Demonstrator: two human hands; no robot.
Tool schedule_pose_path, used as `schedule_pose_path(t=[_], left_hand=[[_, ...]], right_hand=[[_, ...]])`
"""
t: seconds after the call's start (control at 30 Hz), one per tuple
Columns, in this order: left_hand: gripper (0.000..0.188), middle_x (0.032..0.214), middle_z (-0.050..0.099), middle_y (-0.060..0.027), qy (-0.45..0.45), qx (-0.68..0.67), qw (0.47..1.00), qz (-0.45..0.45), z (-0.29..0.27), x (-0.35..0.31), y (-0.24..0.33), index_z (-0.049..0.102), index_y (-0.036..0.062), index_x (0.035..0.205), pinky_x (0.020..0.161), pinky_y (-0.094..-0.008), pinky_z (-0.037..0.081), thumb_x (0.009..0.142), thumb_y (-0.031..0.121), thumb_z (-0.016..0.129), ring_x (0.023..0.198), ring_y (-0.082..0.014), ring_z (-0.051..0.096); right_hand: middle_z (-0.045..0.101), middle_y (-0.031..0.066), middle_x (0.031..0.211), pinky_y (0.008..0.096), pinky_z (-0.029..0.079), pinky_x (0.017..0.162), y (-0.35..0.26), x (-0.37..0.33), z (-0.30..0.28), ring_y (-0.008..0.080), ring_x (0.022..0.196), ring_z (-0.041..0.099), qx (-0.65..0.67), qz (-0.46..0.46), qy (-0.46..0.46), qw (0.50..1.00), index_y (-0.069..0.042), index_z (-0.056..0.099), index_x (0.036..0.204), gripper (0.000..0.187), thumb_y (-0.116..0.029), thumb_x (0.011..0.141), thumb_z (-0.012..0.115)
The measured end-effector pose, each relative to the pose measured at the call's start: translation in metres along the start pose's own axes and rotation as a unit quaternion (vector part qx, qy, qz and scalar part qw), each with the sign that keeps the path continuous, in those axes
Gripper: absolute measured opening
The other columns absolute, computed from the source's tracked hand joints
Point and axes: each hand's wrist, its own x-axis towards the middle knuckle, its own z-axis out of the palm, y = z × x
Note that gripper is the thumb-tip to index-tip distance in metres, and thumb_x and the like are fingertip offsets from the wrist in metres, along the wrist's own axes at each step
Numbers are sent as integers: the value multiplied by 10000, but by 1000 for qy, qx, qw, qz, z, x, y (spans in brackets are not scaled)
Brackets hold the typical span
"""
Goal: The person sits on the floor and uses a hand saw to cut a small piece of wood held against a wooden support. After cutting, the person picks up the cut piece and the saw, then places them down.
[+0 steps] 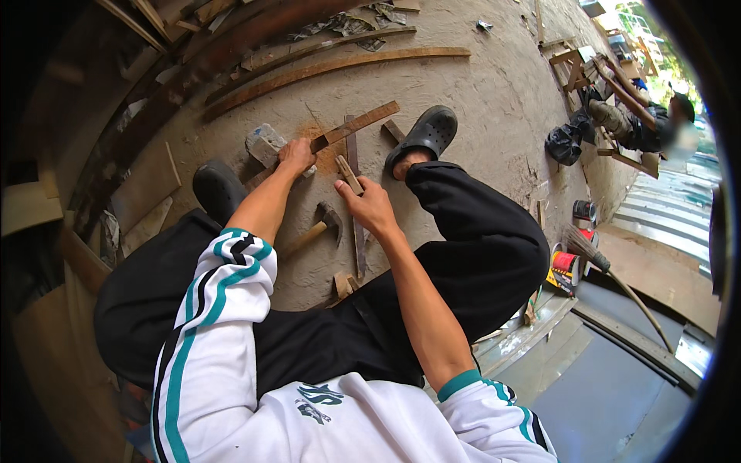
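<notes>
My left hand (296, 157) is closed around a brown wooden strip (359, 125), pressing it down by a grey block (265, 140). The strip slants up to the right, past sawdust (330, 160) on the ground. My right hand (367, 204) grips a short, light-brown wooden piece (349, 176) with a narrow, uneven far end; its exact kind is unclear. It stays a little apart from the strip. Between my forearms lies a claw hammer (307, 238) with a wooden handle. A dark, narrow bar (359, 251) runs beneath my right hand.
Two long wooden strips (332, 76) lie farther off. My feet in dark clogs (434, 133) flank the work. Wood offcuts (344, 285) lie close to me. At right are paint cans (566, 268), a broom (587, 248), a black bag (567, 143) and another person (644, 127).
</notes>
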Motion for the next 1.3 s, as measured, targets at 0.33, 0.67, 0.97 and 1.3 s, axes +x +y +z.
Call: schedule_pose_path(t=[0.33,0.67,0.97,1.3], left_hand=[[349,1050,688,-174,129,113,982,84,18,-26,-1,712,94,1001,950,-462,442,773,353,765,1084,-368,595],[426,1005,712,-249,-3,-1,999,46,-4,-19,13,712,49,1040,882,-503,538,774,378,755,1018,-421,683],[374,984,714,-249,0,-33,999,9,8,-15,10,751,68,980,872,-506,546,868,410,645,1008,-431,686],[249,903,714,-242,10,-27,999,33,17,-11,-1,705,39,917,802,-501,564,784,250,696,904,-413,714]], right_hand=[[661,318,851,475,488,764,7,-7,2,446,848,664,22,12,41,999,76,668,924,592,-513,916,608],[662,199,741,398,489,703,-11,-9,-2,274,712,641,22,34,16,999,50,684,978,543,-486,884,673],[613,200,691,409,477,659,-44,-24,-1,276,647,611,-60,41,42,996,51,642,885,438,-385,896,683],[561,225,663,418,442,618,-29,-69,-10,328,615,528,-49,13,67,996,61,592,820,348,-268,910,659]])
